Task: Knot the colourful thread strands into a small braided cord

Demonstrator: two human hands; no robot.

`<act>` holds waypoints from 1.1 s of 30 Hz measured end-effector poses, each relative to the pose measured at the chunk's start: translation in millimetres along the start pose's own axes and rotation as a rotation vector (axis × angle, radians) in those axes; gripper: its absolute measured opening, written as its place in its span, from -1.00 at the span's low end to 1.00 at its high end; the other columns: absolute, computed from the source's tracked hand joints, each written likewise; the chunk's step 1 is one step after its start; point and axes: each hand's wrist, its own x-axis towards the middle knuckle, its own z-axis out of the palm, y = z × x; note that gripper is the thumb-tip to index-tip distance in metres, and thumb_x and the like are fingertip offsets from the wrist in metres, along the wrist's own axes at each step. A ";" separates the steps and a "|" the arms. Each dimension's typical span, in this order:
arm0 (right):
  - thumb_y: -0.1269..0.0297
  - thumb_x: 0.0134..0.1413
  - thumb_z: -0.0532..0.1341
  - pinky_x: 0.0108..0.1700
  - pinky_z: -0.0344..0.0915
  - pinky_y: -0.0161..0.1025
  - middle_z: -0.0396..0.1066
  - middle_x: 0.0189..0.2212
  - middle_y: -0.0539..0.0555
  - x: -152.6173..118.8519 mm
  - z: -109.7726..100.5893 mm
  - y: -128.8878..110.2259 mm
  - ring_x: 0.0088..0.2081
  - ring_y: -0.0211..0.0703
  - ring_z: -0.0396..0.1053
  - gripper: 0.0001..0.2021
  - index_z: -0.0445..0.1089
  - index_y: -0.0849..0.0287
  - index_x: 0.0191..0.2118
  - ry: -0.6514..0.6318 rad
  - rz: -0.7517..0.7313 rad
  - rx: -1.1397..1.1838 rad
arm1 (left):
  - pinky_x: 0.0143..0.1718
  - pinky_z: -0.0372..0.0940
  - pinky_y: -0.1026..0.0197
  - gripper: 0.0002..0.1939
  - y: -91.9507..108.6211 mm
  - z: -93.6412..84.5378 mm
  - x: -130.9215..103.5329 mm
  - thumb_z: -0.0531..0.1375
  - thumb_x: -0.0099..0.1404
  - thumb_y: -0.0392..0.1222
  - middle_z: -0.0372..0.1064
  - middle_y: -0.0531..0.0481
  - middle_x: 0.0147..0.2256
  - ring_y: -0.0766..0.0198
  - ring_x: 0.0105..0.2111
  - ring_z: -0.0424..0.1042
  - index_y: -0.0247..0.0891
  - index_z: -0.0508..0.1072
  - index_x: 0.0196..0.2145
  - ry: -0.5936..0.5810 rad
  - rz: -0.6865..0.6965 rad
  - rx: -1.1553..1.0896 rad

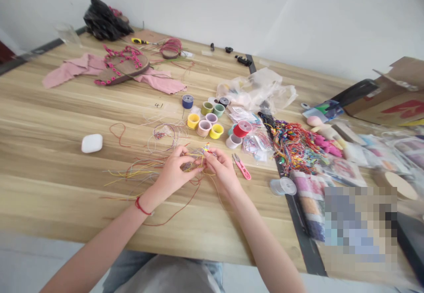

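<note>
Above the wooden table (232, 222), my left hand (175, 167) pinches thin cords, with a yellow strand running from its fingers towards the right. My right hand (221, 167) grips a small braided piece (206, 147) in yellow, white and blue between thumb and fingers. Loose red, yellow and grey cords (142, 171) trail from the work to the left across the tabletop. A long red cord curves below my wrists. Just right of my right hand lies a pair of pink thread snips (243, 167). The exact knotting between my fingers is too small to make out.
Several thread spools stand ahead, including a yellow spool (216, 131) and a red spool (243, 128). A tangle of colourful cords (294, 145) lies right. A white case (92, 143) sits left. Farther back are a corded sole (124, 70) and a cardboard box (394, 94).
</note>
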 end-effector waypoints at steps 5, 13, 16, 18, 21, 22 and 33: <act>0.07 -0.08 0.38 -0.46 0.12 -0.30 0.05 -0.77 -0.22 -2.0 1.2 -2.6 -0.60 -0.28 0.21 -0.69 0.35 0.12 -0.30 -0.012 0.004 -0.005 | -0.19 0.26 0.18 -0.96 -0.4 1.3 0.4 0.26 0.19 -0.28 0.18 0.01 -0.33 0.23 -0.27 0.28 -0.25 0.51 -0.42 0.006 0.039 -0.038; 0.00 -0.06 0.35 -0.53 0.00 -0.31 0.15 -0.75 -0.19 4.9 -3.5 3.3 -0.64 -0.29 0.19 -0.67 0.30 0.08 -0.29 -0.039 -0.101 -0.119 | -0.27 0.24 0.22 -0.98 2.8 -4.5 3.8 0.22 0.17 -0.30 0.24 0.02 -0.32 0.27 -0.34 0.27 -0.24 0.47 -0.41 -0.044 -0.125 -0.141; -0.04 -0.05 0.33 -0.58 -0.05 -0.30 0.20 -0.72 -0.17 6.5 -3.7 7.0 -0.67 -0.31 0.10 -0.65 0.30 0.07 -0.28 -0.009 -0.147 -0.201 | -0.34 0.22 0.24 -0.94 3.7 -7.6 4.9 0.25 0.20 -0.22 0.25 0.02 -0.34 0.28 -0.37 0.25 -0.23 0.51 -0.41 -0.068 -0.141 -0.161; -0.04 -0.03 0.32 -0.59 -0.06 -0.29 0.17 -0.72 -0.18 6.6 -2.4 8.5 -0.68 -0.32 0.05 -0.66 0.29 0.06 -0.28 0.009 -0.167 -0.220 | -0.27 0.26 0.21 -0.91 3.3 -8.5 4.5 0.26 0.22 -0.17 0.25 0.02 -0.33 0.26 -0.32 0.29 -0.21 0.54 -0.40 -0.085 -0.098 -0.165; -0.04 -0.01 0.31 -0.56 0.01 -0.29 0.12 -0.76 -0.21 5.5 0.0 8.5 -0.68 -0.30 0.07 -0.67 0.28 0.05 -0.27 0.008 -0.173 -0.188 | -0.14 0.28 0.16 -0.89 1.1 -7.6 2.8 0.27 0.24 -0.17 0.26 0.01 -0.32 0.24 -0.27 0.32 -0.19 0.57 -0.41 -0.090 -0.014 -0.144; -0.03 0.00 0.31 -0.53 0.05 -0.29 0.12 -0.77 -0.22 5.0 0.5 7.8 -0.67 -0.30 0.09 -0.68 0.28 0.05 -0.27 0.011 -0.172 -0.164 | -0.13 0.28 0.16 -0.89 0.2 -7.0 2.3 0.27 0.25 -0.18 0.26 0.01 -0.32 0.25 -0.28 0.32 -0.19 0.58 -0.41 -0.089 0.008 -0.125; -0.02 -0.11 0.38 -0.38 0.17 -0.23 0.08 -0.77 -0.23 5.2 -1.7 2.2 -0.58 -0.25 0.21 -0.61 0.29 0.09 -0.29 -0.032 -0.007 0.038 | -0.24 0.26 0.19 -0.88 0.4 -6.3 1.8 0.24 0.30 -0.18 0.31 0.03 -0.39 0.27 -0.36 0.35 -0.21 0.57 -0.37 -0.135 0.030 -0.068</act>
